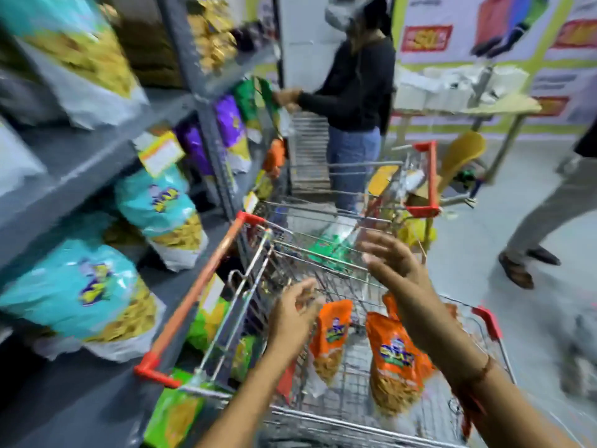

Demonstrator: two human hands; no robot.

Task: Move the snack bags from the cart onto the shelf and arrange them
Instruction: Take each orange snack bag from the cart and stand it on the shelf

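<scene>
A wire shopping cart (326,418) with a red and orange handle stands beside the grey shelf (93,156). Inside the cart stand orange snack bags: one (329,337) under my left hand and a bigger one (392,360) below my right forearm. Green bags (332,250) lie at the cart's far end. My left hand (295,315) hovers over the basket, fingers apart, holding nothing. My right hand (391,257) is higher and further out, also spread and empty. Teal snack bags (80,292) and another (161,208) sit on the shelf at left.
Purple bags (229,124) and green ones fill the shelf further along. A person in a black top (352,88) works at that shelf behind a second cart (420,176). Another person's leg and shoe (517,270) are at right. A table (468,108) stands behind.
</scene>
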